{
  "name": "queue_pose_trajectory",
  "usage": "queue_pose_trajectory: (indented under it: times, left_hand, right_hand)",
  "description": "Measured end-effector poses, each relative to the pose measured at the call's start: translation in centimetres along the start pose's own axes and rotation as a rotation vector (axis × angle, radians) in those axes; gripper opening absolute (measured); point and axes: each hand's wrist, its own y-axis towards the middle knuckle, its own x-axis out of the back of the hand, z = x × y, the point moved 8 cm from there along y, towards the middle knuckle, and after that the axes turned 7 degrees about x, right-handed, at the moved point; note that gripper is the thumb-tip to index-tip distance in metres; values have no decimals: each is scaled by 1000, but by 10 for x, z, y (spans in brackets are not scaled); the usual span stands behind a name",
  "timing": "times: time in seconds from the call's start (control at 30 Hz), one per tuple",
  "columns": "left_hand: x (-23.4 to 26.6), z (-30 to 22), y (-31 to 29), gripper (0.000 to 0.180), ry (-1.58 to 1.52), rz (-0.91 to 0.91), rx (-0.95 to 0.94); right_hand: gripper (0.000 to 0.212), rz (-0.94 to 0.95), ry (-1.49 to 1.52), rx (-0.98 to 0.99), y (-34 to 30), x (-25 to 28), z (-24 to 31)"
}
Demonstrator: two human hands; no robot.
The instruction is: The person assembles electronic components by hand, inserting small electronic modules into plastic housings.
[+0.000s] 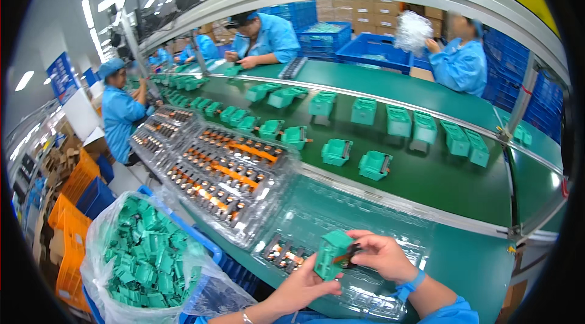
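Note:
Near the front edge of the green bench, my left hand (304, 286) grips a green plastic housing (332, 250) from below, thumb across its lower end. My right hand (385, 257) pinches a small black part with a bit of orange (346, 257) against the housing's right side; how far it sits inside is hidden by the fingers. Under both hands lies a clear plastic blister tray (365, 299), with several black-and-copper parts (283, 253) in its left end.
Left of my bench stands a bag-lined blue crate heaped with green housings (143, 251). Stacked clear trays of orange-and-black parts (228, 172) lie beyond it. Rows of green housings (336, 151) stand on the conveyor (292, 169) behind a metal rail (396, 201). Co-workers in blue (268, 38) work across and to the left.

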Motion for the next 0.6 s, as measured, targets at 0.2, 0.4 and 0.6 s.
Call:
queue_pose_trajectory:
  times: [0.2,0.4,0.6]
  left_hand:
    - [16,-40,-20,57,994,-617,-462]
    - [50,-35,-15,41,-308,-352,-458]
    - [45,-15,-13,48,-395,-208,-28]
  right_hand:
    - [27,-169,295,-168,-12,-8,-11]
    - [22,-122,139,-172,-14,-18,6]
    - [15,-316,37,24,-17,0,38]
